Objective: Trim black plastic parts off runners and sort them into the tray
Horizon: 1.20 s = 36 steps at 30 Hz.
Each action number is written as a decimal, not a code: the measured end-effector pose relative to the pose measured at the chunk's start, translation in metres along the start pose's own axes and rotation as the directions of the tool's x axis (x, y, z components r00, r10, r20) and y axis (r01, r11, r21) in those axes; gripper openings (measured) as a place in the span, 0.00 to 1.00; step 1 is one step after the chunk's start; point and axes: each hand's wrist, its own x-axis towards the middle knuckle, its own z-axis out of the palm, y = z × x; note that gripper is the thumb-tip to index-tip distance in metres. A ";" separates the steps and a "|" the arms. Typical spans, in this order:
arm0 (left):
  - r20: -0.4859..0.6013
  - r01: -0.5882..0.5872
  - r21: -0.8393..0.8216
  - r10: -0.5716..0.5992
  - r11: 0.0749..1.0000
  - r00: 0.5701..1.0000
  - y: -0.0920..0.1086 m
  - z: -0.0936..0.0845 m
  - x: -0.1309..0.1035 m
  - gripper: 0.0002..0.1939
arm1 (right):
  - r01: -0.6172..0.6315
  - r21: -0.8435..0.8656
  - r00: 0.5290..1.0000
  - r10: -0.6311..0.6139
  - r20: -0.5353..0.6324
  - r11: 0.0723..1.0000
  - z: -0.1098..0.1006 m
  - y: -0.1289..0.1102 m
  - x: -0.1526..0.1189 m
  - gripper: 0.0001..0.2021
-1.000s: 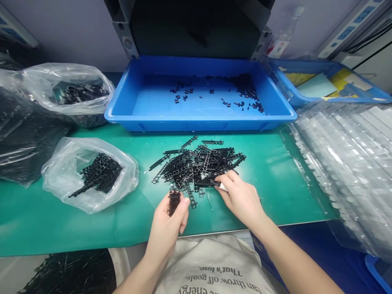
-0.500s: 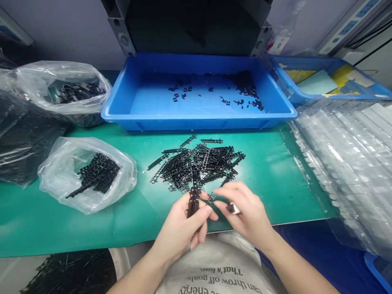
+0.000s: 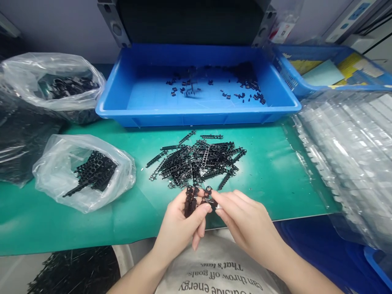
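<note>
My left hand point(image 3: 183, 220) is closed around several black plastic strips point(image 3: 190, 200) at the near edge of the green table. My right hand point(image 3: 245, 216) has its fingers pinched on a small black and white piece point(image 3: 217, 205), partly hidden by the fingertips. Between both hands is a black part with a ring point(image 3: 208, 190), close to the fingertips of each. Just beyond the hands lies a loose pile of black strips point(image 3: 199, 161). A blurred dark piece point(image 3: 192, 91) shows over the blue tray point(image 3: 196, 118).
Two clear bags point(image 3: 45, 190) point(image 3: 18, 65) of black parts stand on the left. At right are stacked clear plastic trays point(image 3: 352, 151) and a blue basket point(image 3: 306, 85) with papers. Below the table at left, a bin point(image 3: 124, 261) holds dark scraps.
My right hand has come in closer to my left hand, bringing its small piece beside the ringed part. The blurred dark piece over the blue tray is new. The view has shifted slightly.
</note>
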 end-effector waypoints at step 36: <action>-0.092 -0.084 -0.111 0.074 0.990 0.993 -0.013 -0.005 0.003 0.08 | -0.282 -0.276 0.949 0.225 -0.220 0.919 -0.003 0.051 0.044 0.07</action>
